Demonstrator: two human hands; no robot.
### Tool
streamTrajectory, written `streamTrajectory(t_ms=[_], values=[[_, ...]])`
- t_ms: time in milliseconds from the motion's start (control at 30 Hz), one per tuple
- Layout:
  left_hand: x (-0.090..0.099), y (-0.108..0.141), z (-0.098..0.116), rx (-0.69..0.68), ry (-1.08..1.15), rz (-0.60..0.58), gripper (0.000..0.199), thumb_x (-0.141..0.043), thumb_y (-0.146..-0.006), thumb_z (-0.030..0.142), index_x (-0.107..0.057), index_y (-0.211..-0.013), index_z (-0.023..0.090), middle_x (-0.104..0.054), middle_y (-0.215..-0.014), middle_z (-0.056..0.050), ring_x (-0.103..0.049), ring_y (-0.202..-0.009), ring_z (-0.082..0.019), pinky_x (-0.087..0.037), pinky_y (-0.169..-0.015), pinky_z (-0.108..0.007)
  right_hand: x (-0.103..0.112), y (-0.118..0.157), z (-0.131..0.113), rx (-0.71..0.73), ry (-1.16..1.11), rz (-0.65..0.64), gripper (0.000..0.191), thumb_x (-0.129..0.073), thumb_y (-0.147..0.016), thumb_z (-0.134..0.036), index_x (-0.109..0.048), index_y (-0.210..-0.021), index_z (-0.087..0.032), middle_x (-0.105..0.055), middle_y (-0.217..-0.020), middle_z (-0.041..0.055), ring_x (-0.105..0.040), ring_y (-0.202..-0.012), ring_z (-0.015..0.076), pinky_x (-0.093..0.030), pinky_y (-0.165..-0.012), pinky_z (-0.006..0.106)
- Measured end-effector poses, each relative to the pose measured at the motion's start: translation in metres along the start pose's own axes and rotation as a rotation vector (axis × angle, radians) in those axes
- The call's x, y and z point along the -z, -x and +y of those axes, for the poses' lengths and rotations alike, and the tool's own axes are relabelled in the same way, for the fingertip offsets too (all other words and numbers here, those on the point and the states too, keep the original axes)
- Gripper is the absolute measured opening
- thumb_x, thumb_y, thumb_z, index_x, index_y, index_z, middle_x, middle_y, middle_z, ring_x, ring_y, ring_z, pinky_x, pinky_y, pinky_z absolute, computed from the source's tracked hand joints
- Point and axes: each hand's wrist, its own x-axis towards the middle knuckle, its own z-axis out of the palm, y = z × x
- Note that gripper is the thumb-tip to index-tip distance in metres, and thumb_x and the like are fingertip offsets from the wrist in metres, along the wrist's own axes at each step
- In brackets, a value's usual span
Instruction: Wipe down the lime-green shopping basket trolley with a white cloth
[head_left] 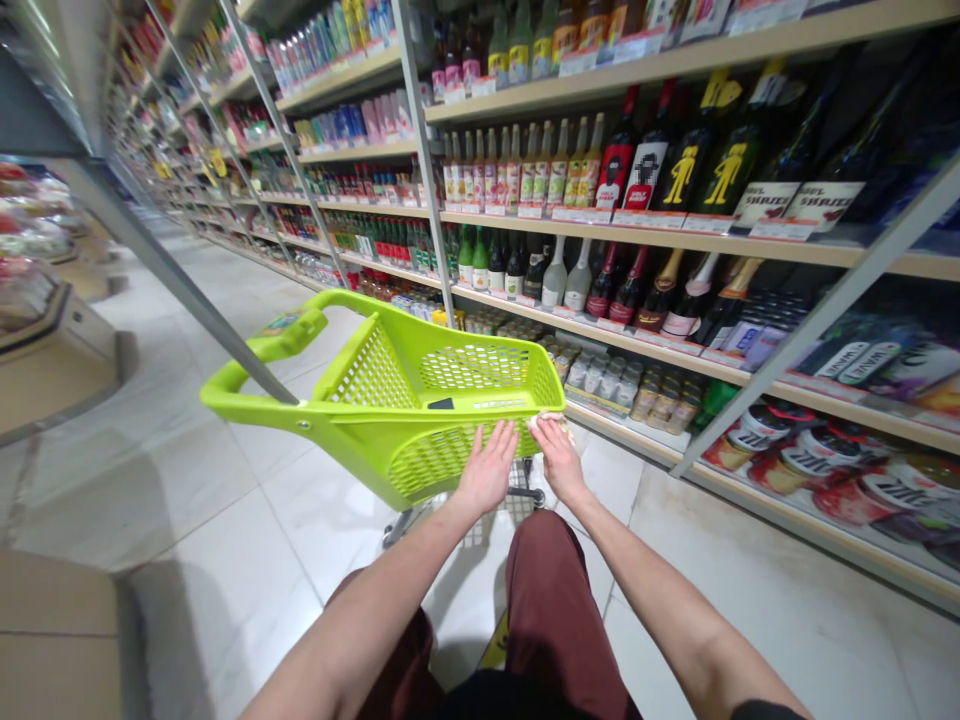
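A lime-green plastic shopping cart point(435, 412) stands in front of me, its handle toward the left. My left hand point(490, 466) lies against the perforated side of the cart near its front end, fingers stretched out and nothing in them. At the front corner, my right hand point(558, 458) presses a crumpled whitish cloth point(553, 416) against the rim. Most of the cloth is hidden under the fingers, so whether it is a wipe or a rag I cannot tell. A small dark flat piece point(441, 404) shows inside the basket.
Shelves of bottles point(555, 270) and cans point(600, 378) run along the right and far side. A grey post point(187, 285) slants across the left, by the cart handle. Display stands point(56, 345) are at far left. The floor point(225, 560) is pale tile.
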Motion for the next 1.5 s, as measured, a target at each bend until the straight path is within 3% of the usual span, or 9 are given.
streamTrajectory(t_ms=[167,433,633,700,933,1133,1233,1433,1500], values=[[-0.008,0.008,-0.003,-0.011,0.011,-0.027,0.058,-0.034,-0.076,0.017,-0.026,-0.133,0.010,-0.019,-0.144,-0.010,-0.011,-0.133,-0.023,-0.012,-0.106,-0.050,-0.017,0.019,-0.010,0.067,-0.043,-0.139,0.045,-0.035,-0.077,-0.001,-0.055,-0.114,-0.018,-0.054,-0.121,0.0085,-0.038,-0.122,0.0205,-0.039,-0.096,0.044],[0.001,0.009,-0.021,0.067,-0.005,0.020,0.062,-0.036,-0.075,0.016,-0.021,-0.135,0.011,-0.016,-0.144,-0.009,-0.008,-0.133,-0.022,-0.010,-0.106,-0.050,0.017,-0.023,-0.006,-0.093,-0.081,0.175,0.048,-0.033,-0.078,-0.003,-0.048,-0.122,-0.017,-0.047,-0.127,0.0090,-0.030,-0.126,0.0195,-0.032,-0.102,0.045],[-0.007,0.006,-0.007,0.006,0.007,0.006,0.057,-0.034,-0.077,0.017,-0.027,-0.133,0.011,-0.019,-0.144,-0.010,-0.011,-0.133,-0.022,-0.012,-0.106,-0.050,-0.015,0.024,-0.005,-0.075,-0.080,-0.105,0.046,-0.034,-0.075,0.000,-0.055,-0.113,-0.016,-0.053,-0.121,0.0112,-0.037,-0.122,0.0208,-0.038,-0.097,0.045],[-0.008,0.007,-0.005,-0.005,0.012,0.017,0.056,-0.033,-0.077,0.017,-0.027,-0.132,0.012,-0.019,-0.144,-0.009,-0.011,-0.133,-0.022,-0.012,-0.106,-0.049,-0.015,0.028,-0.012,-0.053,-0.114,-0.127,0.047,-0.034,-0.074,0.001,-0.056,-0.112,-0.016,-0.054,-0.120,0.0109,-0.038,-0.122,0.0205,-0.039,-0.096,0.044],[0.000,0.020,-0.030,0.063,-0.023,0.079,0.060,-0.035,-0.076,0.017,-0.022,-0.135,0.011,-0.016,-0.144,-0.009,-0.007,-0.133,-0.022,-0.009,-0.106,-0.050,0.007,-0.037,-0.047,-0.026,-0.165,0.133,0.053,-0.033,-0.075,-0.001,-0.046,-0.124,-0.018,-0.044,-0.130,0.0068,-0.028,-0.128,0.0185,-0.030,-0.103,0.044],[-0.010,0.049,-0.047,0.114,-0.061,0.024,0.059,-0.035,-0.076,0.016,-0.025,-0.134,0.012,-0.018,-0.144,-0.008,-0.008,-0.133,-0.021,-0.010,-0.106,-0.050,-0.042,-0.014,-0.065,0.139,-0.117,-0.085,0.051,-0.035,-0.076,0.000,-0.047,-0.123,-0.017,-0.048,-0.127,0.0091,-0.030,-0.126,0.0195,-0.034,-0.099,0.044],[-0.011,0.062,-0.052,0.140,-0.062,0.013,0.059,-0.035,-0.075,0.016,-0.026,-0.134,0.013,-0.019,-0.144,-0.008,-0.009,-0.133,-0.021,-0.011,-0.106,-0.049,-0.047,-0.003,-0.073,0.183,-0.136,-0.170,0.048,-0.037,-0.077,-0.001,-0.050,-0.120,-0.018,-0.051,-0.123,0.0097,-0.033,-0.124,0.0205,-0.037,-0.096,0.044],[0.010,0.067,-0.068,0.210,-0.065,0.089,0.061,-0.035,-0.075,0.018,-0.023,-0.135,0.012,-0.015,-0.144,-0.007,-0.005,-0.134,-0.021,-0.008,-0.106,-0.051,-0.016,-0.059,-0.097,0.107,-0.221,0.066,0.048,-0.032,-0.080,-0.004,-0.047,-0.123,-0.019,-0.047,-0.127,0.0064,-0.028,-0.128,0.0181,-0.031,-0.102,0.042],[0.012,0.067,-0.073,0.237,-0.070,0.100,0.061,-0.035,-0.075,0.018,-0.023,-0.135,0.012,-0.015,-0.144,-0.008,-0.006,-0.134,-0.021,-0.007,-0.106,-0.051,-0.017,-0.073,-0.101,0.140,-0.209,0.067,0.048,-0.032,-0.081,-0.004,-0.045,-0.125,-0.019,-0.045,-0.129,0.0064,-0.026,-0.128,0.0181,-0.030,-0.103,0.042]])
